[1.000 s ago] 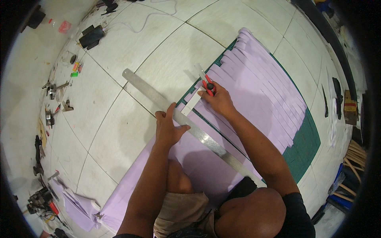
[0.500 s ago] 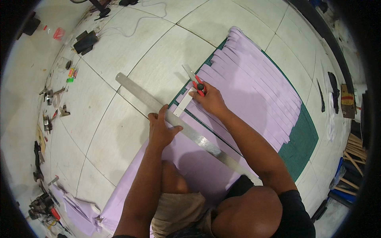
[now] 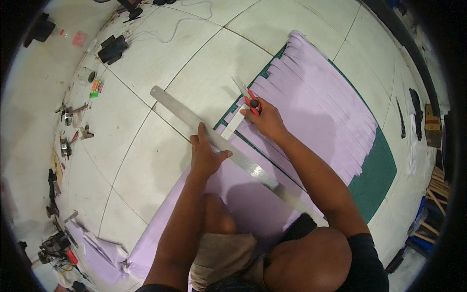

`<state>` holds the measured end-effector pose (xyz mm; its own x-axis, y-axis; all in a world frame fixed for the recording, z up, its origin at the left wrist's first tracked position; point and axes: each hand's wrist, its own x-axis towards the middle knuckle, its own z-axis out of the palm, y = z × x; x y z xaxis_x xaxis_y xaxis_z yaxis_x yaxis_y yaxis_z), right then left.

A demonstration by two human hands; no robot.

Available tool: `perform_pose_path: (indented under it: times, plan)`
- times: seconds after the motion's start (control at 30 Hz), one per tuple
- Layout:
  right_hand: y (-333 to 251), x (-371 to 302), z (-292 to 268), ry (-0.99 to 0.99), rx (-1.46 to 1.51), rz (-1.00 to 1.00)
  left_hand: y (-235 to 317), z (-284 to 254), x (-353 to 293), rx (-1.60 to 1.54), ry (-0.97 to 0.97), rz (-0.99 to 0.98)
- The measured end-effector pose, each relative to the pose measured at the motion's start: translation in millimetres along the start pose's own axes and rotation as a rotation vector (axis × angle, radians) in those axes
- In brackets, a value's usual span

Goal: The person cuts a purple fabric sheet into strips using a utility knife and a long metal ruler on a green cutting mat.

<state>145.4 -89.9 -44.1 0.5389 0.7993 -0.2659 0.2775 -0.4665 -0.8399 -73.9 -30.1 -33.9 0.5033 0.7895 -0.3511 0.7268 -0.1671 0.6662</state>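
Note:
A long steel ruler (image 3: 257, 170) lies slantwise across a lilac sheet (image 3: 233, 194), its far end over the floor tiles. My left hand (image 3: 206, 153) rests on it, fingers stretched out and thumb apart, pressing near both edges. To the right, my right hand (image 3: 266, 119) is closed round a red-handled cutting tool (image 3: 253, 103) with a black round knob and a flat silver blade pointing away. Its thumb touches the end of a short white strip (image 3: 234, 125), which reaches to the ruler. Beyond lie many narrow lilac strips (image 3: 311, 107), side by side.
A green cutting mat (image 3: 382, 175) shows beneath the strips. My bent knee (image 3: 304, 263) is close by. Folded lilac material (image 3: 99, 255) and assorted tools (image 3: 58, 246) line the left side; a black device (image 3: 113, 49) stands farther off. Wooden sticks (image 3: 437, 194) are at the right.
The view has shifted slightly, moving everything a little to the right. My left index finger has drawn closer to its neighbouring fingers. The ruler and the white strip look unmoved on the floor.

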Motion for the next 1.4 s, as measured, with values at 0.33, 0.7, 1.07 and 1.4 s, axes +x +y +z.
perform_pose_path:
  times: [0.33,0.7,1.07,1.4]
  plan:
    - [-11.6,-26.9,-13.6,-0.030,0.376,0.112,-12.7,-7.1,0.4,0.094,-0.058,-0.048]
    - [104.6,-236.1,-143.5,0.305,0.380,0.383,-42.3,-1.4,20.5,0.611,0.033,0.254]
    - [177.6,-357.9,-214.9,0.343,0.227,0.507,5.6,-13.0,22.4,0.682,-0.197,0.114]
    - [191.4,-340.0,-187.2,0.367,0.083,0.396,0.6,-15.4,19.9,0.712,-0.155,0.114]
